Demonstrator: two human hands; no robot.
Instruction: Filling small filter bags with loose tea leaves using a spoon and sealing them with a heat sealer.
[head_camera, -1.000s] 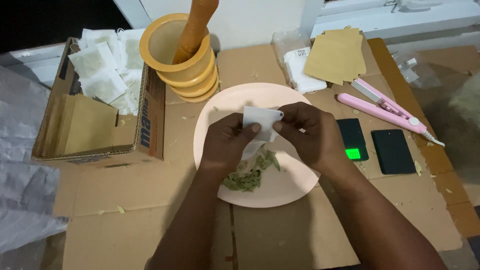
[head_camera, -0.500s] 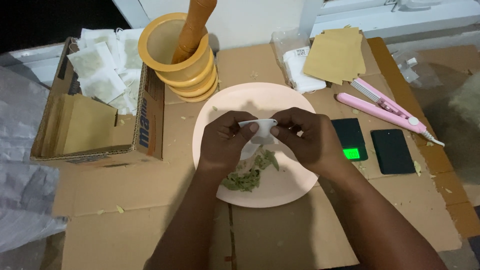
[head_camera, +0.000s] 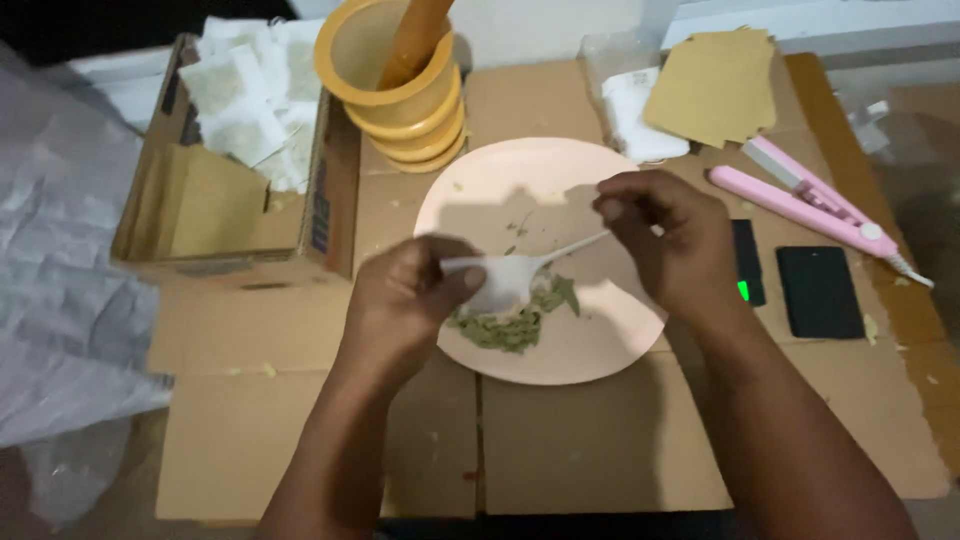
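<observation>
**Pouch pinched over the plate, strand drawn taut**

Left hand (head_camera: 405, 300): closed, thumb and fingers pinching a small white pouch (head_camera: 497, 282) just past the fingertips. Right hand (head_camera: 665, 235): closed too, fingertips nipping the far end of a thin white strand (head_camera: 572, 246) that runs slantwise from that hand down to the pouch. Blurred here, so could be a drawstring or a slim handle; cannot tell which.

Directly under the pouch, and just beyond the left fingertips: a small heap of dried green leaves (head_camera: 500, 325) on a pale pink plate (head_camera: 600, 345), spread beneath both hands. Looks like the handling-the-pouch stage, with loose leaf left on the plate. Calls next for a steady pinch by the left hand and an even pull by the right, keeping the pouch over the plate so any spill lands there.

Ahead of the left hand: a stack of yellow mortars (head_camera: 400, 110) with a wooden pestle (head_camera: 415, 40) leaning inside. Further out to that hand's left: a cardboard box (head_camera: 330, 210) holding more white sachets (head_camera: 245, 90).

Just right of the right hand: a dark device with a green light (head_camera: 745, 265), then a black slab (head_camera: 818, 290) beside it. Beyond those: a pink clamp tool (head_camera: 800, 195) and a stack of brown paper sheets (head_camera: 715, 85). Flattened cardboard (head_camera: 580, 430) under everything.
</observation>
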